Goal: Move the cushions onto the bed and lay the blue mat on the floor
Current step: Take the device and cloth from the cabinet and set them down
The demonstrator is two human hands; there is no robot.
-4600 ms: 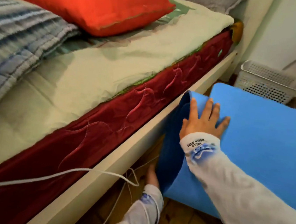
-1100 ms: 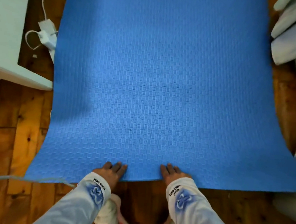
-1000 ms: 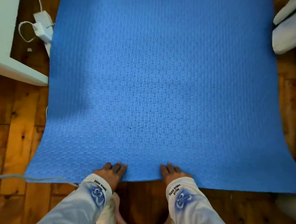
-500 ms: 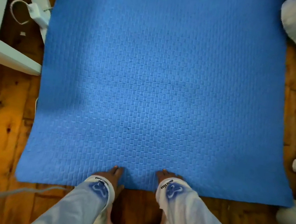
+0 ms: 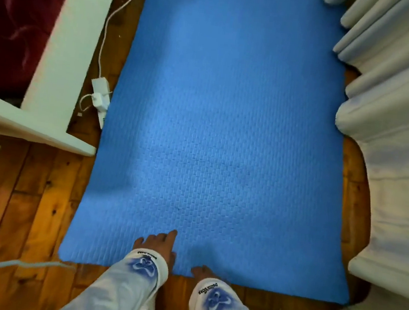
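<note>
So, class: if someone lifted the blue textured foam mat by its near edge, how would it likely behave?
The blue textured foam mat would probably bend and drape rather than stay rigid, since it lies flat following the wooden plank floor. Being thin, it likely feels light for its size. Its embossed surface probably resists sliding under the left hand.

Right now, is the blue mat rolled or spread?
Spread: the blue mat lies flat on the wooden floor, no curl visible; far end is out of view.

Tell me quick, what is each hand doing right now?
Left hand: open, fingers flat on the blue mat, holding nothing.
Right hand: at the mat's near edge, mostly hidden by the sleeve; cannot tell.
</note>
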